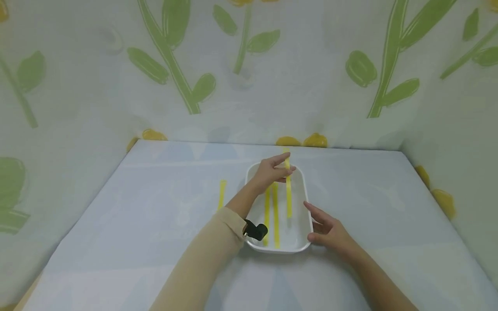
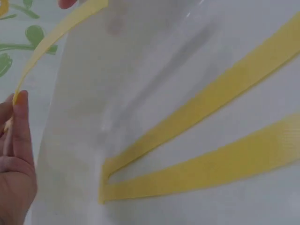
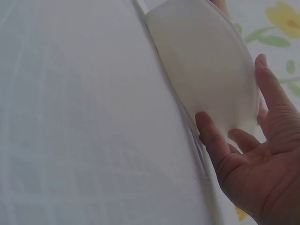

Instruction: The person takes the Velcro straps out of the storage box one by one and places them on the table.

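Observation:
Thumb and fingers of my left hand pinch a thin yellow strip that hangs over the white tray. In the left wrist view the held strip bends away from the left hand's fingertips. Two more yellow strips lie lengthwise inside the tray, one left of the held strip and another partly behind the left wrist. At the tray's right side, my right hand rests spread fingers against the outer wall. The right wrist view shows these fingers along the tray wall.
Left of the tray, a further yellow strip lies on the pale table, its near end hidden by the left forearm. A white cloth with a leaf and flower print rises behind the table and along its sides.

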A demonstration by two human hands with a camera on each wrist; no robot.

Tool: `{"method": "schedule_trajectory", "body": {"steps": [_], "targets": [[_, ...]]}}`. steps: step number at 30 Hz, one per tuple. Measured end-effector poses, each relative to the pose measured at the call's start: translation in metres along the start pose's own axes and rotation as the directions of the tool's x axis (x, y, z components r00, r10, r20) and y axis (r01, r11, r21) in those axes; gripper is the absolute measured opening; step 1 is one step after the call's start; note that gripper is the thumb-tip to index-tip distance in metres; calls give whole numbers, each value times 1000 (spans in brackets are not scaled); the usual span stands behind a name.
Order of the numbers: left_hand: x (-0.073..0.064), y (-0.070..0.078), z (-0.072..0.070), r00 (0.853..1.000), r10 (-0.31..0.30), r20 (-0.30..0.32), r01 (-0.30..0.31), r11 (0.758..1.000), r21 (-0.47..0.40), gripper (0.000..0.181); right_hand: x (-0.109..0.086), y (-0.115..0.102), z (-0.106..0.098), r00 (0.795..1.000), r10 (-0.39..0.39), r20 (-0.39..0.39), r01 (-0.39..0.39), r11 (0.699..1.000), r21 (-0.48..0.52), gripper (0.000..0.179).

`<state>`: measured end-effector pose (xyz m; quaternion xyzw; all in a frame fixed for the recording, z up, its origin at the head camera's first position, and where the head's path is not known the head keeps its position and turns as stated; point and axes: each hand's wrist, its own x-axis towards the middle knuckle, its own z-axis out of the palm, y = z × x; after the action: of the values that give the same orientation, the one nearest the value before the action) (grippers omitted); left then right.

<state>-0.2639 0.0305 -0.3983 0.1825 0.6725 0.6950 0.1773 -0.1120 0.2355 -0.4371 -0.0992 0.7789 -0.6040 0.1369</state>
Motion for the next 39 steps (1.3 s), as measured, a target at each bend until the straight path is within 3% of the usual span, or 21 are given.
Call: {"method": "schedule_trajectory", "body": {"steps": [5, 13, 21, 25, 32, 39], "targets": [[-3, 6, -7, 999, -7, 37, 9, 998, -56, 75, 2, 0, 0, 1000, -3, 10, 3, 1000, 16, 79], [-6, 28, -25, 989, -27, 149, 29, 1000, -12, 92, 6, 0, -2, 998, -59, 35, 57, 996, 62, 78], [-14, 56, -39, 982, -74, 175, 65, 996, 53, 93, 3, 0, -4, 999, -33, 9, 32, 999, 18, 79], [-19, 67, -51, 982, -85, 171, 68, 993, 99, 96, 2, -1, -3, 999, -33, 6, 33, 999, 21, 80], [-17, 60, -79, 991, -79, 109, 63, 988, 144, 97, 2, -2, -2, 999, -46, 18, 45, 998, 42, 79], [-23, 55, -98, 994, -81, 74, 68, 984, 164, 99, 3, -1, -2, 998, -52, 19, 51, 998, 35, 79]]}}
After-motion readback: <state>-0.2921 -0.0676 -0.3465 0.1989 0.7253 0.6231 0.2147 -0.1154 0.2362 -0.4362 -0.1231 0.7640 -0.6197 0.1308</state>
